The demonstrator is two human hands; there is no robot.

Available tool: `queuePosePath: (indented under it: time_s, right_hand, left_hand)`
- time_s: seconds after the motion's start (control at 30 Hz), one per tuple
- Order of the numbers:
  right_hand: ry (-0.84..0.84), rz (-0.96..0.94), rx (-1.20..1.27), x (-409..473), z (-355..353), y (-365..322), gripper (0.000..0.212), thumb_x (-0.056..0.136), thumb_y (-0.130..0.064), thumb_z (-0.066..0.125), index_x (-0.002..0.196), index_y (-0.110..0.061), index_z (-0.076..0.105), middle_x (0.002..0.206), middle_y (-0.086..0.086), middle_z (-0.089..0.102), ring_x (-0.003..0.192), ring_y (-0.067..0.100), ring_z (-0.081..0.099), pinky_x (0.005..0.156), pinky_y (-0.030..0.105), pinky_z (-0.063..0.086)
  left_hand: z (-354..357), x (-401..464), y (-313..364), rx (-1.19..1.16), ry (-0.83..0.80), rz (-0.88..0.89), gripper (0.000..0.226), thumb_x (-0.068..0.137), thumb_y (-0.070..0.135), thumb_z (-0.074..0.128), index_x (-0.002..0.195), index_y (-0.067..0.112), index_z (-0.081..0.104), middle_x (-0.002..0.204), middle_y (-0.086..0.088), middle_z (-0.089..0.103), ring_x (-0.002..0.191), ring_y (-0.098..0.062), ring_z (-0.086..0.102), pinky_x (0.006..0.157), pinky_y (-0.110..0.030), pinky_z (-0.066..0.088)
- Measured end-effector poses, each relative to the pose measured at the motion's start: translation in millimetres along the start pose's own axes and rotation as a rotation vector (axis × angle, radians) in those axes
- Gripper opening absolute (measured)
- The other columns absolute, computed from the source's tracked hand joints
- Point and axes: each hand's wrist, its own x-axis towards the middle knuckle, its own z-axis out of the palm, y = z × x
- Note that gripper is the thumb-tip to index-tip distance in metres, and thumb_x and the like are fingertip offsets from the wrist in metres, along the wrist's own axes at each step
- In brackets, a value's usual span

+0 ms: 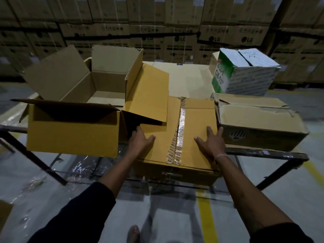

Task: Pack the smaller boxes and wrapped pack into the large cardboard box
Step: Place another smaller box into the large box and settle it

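A large open cardboard box [73,130] stands at the left of the table, flaps spread, its inside bare as far as I can see. Right of it lies a taped brown box [192,120] with printed tape down its middle. My left hand [140,139] rests flat on its left side, fingers reaching under the large box's right flap [149,95]. My right hand [211,142] lies flat on its right side with fingers spread. A worn brown box [259,127] sits at the right. A white and green box [243,71] stands behind it.
The boxes sit on a metal-framed table [273,156] covered with cardboard sheet. Stacked cartons [157,32] form a wall behind. Clear plastic wrap [84,165] lies under the table. A yellow line [206,218] runs along the grey floor, near my foot [133,234].
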Motion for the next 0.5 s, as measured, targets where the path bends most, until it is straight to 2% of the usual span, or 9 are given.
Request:
queuePosePath:
  time_s: [0.07, 0.13, 0.27, 0.5]
  right_hand:
    - [0.011, 0.028, 0.105, -3, -3, 2, 0.088, 0.09, -0.063, 0.066, 0.16, -0.031, 0.025, 0.155, 0.02, 0.023, 0.132, 0.045, 0.047, 0.104, 0.053, 0.047]
    - [-0.02, 0.017, 0.13, -5, -4, 2, 0.087, 0.089, -0.065, 0.065, 0.161, -0.034, 0.025, 0.145, 0.02, 0.036, 0.126, 0.044, 0.051, 0.102, 0.052, 0.048]
    - [-0.058, 0.023, 0.174, -10, -6, 0, 0.088, 0.088, -0.065, 0.068, 0.161, -0.038, 0.026, 0.144, 0.022, 0.039, 0.127, 0.044, 0.049, 0.104, 0.05, 0.046]
    - [-0.064, 0.026, 0.133, -34, -4, 10, 0.09, 0.085, -0.07, 0.067, 0.161, -0.042, 0.026, 0.14, 0.021, 0.042, 0.124, 0.044, 0.052, 0.098, 0.048, 0.048]
  left_hand:
    - [-3, 8, 7, -0.061, -0.014, -0.011, 0.077, 0.087, 0.053, 0.073, 0.144, 0.014, 0.038, 0.14, -0.012, 0.053, 0.128, -0.034, 0.054, 0.097, -0.049, 0.052]
    - [-6, 13, 14, -0.1, -0.017, -0.029, 0.087, 0.085, 0.05, 0.076, 0.151, 0.012, 0.033, 0.147, -0.013, 0.049, 0.134, -0.036, 0.05, 0.1, -0.049, 0.049]
    - [-4, 10, 23, -0.113, -0.025, -0.092, 0.107, 0.077, 0.053, 0.083, 0.156, 0.013, 0.024, 0.155, -0.016, 0.042, 0.142, -0.039, 0.041, 0.109, -0.054, 0.042]
    - [3, -21, 9, -0.162, -0.015, -0.138, 0.116, 0.065, 0.063, 0.086, 0.153, 0.017, 0.026, 0.148, -0.013, 0.048, 0.138, -0.039, 0.045, 0.107, -0.056, 0.044]
